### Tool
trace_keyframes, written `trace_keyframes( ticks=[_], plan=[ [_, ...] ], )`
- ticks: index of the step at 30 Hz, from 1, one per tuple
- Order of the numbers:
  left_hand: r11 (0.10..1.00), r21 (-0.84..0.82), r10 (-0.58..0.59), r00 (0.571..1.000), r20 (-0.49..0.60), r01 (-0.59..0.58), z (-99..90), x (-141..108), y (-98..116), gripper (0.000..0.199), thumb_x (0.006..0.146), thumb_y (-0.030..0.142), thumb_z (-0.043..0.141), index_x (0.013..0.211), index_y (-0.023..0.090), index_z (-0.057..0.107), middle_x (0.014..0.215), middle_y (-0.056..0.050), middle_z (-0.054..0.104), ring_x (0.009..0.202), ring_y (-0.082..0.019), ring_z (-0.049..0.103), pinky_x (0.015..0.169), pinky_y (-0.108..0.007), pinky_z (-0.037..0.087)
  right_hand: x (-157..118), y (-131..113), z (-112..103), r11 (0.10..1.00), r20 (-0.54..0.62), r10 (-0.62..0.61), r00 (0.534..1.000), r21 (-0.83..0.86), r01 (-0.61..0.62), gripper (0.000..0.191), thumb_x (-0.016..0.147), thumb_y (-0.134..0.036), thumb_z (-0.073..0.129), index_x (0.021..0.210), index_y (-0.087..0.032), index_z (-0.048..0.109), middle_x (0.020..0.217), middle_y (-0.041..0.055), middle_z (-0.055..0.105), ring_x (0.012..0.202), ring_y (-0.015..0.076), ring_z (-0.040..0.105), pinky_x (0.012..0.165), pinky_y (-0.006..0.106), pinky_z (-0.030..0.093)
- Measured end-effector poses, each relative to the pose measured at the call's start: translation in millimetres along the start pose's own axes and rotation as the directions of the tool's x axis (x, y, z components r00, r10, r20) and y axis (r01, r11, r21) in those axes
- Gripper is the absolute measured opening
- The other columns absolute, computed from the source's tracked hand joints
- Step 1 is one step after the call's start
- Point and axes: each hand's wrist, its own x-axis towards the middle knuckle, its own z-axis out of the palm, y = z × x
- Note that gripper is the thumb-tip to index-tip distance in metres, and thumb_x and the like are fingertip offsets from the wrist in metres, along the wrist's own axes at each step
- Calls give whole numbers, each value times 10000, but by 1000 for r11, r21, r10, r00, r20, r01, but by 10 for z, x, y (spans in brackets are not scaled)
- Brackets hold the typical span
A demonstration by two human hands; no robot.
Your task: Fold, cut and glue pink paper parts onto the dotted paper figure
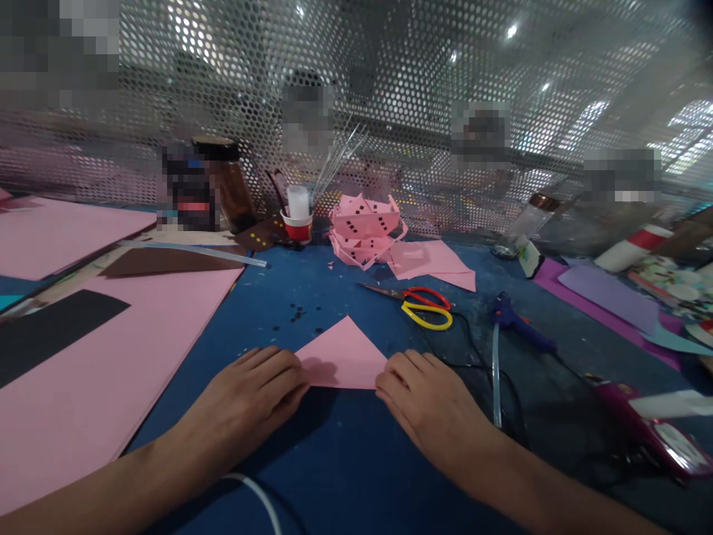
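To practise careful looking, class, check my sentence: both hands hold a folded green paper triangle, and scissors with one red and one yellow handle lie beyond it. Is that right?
Not quite: the head view shows that the folded paper triangle is pink, not green. Both hands do hold it, and the red-and-yellow-handled scissors do lie beyond it.

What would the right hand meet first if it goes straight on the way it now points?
The right hand would first meet the pink paper triangle, whose right corner it already touches. Beyond it, the small black pieces seem roughly in line, though depth is unclear.
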Motion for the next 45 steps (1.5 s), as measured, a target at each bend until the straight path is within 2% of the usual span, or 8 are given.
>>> trace_keyframes(
  ticks=[7, 13, 23, 26, 35, 39, 45],
  plan=[
    [971, -172, -152, 983, 99, 168, 42, -66, -8, 268, 1087, 256, 409, 993, 206, 654, 966, -36, 687, 895, -205, 613, 814, -356, 436, 22, 38, -11, 981, 83, 75, 994, 172, -89, 71, 990, -159, 636, 945, -193, 680, 952, 20, 677, 862, 196, 622, 760, 343, 424],
    [944, -217, -226, 967, 120, 247, 53, -41, -49, 282, 1082, 325, 435, 996, 210, 678, 981, -41, 691, 897, -207, 625, 804, -349, 458, 75, 64, -66, 935, 148, 181, 972, 282, -217, 62, 962, -168, 685, 905, -191, 682, 928, 9, 690, 865, 172, 655, 774, 308, 459],
    [887, -274, -339, 927, 159, 372, 44, -4, -72, 215, 1030, 354, 542, 921, 216, 666, 932, -20, 675, 845, -191, 645, 766, -310, 493, 97, 104, -67, 852, 200, 319, 926, 367, -373, 127, 925, -167, 728, 850, -199, 630, 857, -19, 674, 793, 157, 610, 689, 282, 387],
    [895, -275, -325, 935, 140, 352, 57, -12, -76, 218, 1042, 330, 515, 930, 210, 659, 953, -30, 672, 861, -191, 641, 780, -311, 497, 100, 107, -81, 844, 212, 339, 917, 362, -396, 141, 922, -165, 728, 840, -199, 618, 850, -20, 664, 778, 156, 592, 670, 280, 366],
    [934, -243, -243, 964, 106, 262, 73, -49, -67, 250, 1072, 247, 429, 987, 216, 662, 1018, -47, 677, 923, -205, 617, 825, -337, 484, 74, 112, -67, 860, 209, 317, 925, 348, -373, 123, 929, -122, 678, 859, -202, 617, 907, -8, 662, 836, 161, 598, 719, 288, 394],
    [966, -157, -182, 973, 145, 204, 52, -88, -58, 266, 1072, 196, 407, 1021, 212, 668, 1039, -54, 680, 930, -217, 598, 865, -378, 465, 88, 109, -90, 854, 218, 318, 923, 356, -379, 127, 927, -101, 658, 859, -200, 617, 916, -5, 659, 833, 157, 597, 720, 288, 396],
    [996, -42, -71, 985, 155, 78, -82, -99, -23, 341, 1028, 63, 377, 1098, 204, 680, 1068, -67, 697, 939, -226, 600, 837, -377, 485, 66, 131, -110, 846, 256, 301, 918, 373, -382, 142, 949, -63, 588, 895, -193, 608, 952, 3, 652, 870, 164, 594, 758, 305, 402]
  ],
)
